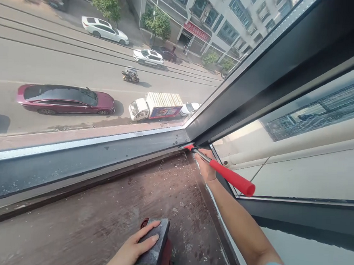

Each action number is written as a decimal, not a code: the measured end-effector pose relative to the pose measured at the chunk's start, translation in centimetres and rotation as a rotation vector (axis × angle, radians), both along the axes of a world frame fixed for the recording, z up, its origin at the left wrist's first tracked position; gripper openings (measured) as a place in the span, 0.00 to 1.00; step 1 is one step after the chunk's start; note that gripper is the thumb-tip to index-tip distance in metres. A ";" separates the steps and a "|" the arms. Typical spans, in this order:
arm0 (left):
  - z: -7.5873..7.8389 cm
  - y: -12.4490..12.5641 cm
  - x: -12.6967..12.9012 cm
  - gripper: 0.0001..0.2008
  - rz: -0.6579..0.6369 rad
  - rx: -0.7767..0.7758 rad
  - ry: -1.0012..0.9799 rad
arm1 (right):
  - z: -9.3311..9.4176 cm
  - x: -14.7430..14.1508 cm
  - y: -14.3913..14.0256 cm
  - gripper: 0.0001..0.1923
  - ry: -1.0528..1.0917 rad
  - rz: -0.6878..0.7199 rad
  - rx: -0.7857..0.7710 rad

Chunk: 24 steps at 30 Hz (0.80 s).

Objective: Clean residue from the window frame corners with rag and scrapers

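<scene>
My right hand point(206, 169) is wrapped around the metal shaft of a scraper point(231, 176) with a long red grip. The red head of the scraper sits in the corner where the window frame meets the brown sill point(104, 212); its blade edge is hard to make out. Low in the view, my left hand point(137, 244) grips a grey sponge block point(156, 252), thumb and a finger across its top. Under the block lies a dark red cloth point(167, 255), partly hidden by it.
White specks and debris are scattered over the sill. A dark window frame point(72, 161) runs along the far side and rises at the right point(260, 73). Beyond the glass, far below, is a street point(63, 64) with cars and a small truck point(154, 106).
</scene>
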<state>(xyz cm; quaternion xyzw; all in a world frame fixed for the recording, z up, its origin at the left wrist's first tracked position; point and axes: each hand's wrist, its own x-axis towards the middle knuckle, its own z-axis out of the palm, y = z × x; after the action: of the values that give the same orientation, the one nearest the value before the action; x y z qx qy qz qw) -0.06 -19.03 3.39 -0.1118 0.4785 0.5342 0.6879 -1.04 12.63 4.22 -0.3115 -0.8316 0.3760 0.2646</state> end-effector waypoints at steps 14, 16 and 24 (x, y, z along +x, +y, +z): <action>-3.4 -0.2 0.6 0.37 -0.025 -0.072 0.147 | -0.2 -0.5 -0.5 0.07 0.003 -0.042 0.029; -3.5 -0.2 0.6 0.38 -0.033 -0.063 0.165 | -0.1 -0.5 -0.4 0.07 -0.009 -0.042 0.025; -3.1 -0.2 0.1 0.41 -0.059 -0.080 0.253 | -0.5 -0.8 -0.4 0.10 -0.006 -0.064 0.030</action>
<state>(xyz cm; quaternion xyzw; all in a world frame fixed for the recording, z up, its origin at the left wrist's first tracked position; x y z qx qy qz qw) 0.00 -19.22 0.30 -0.0569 0.5852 0.5042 0.6325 -1.80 12.21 3.74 -0.3348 -0.8276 0.3539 0.2787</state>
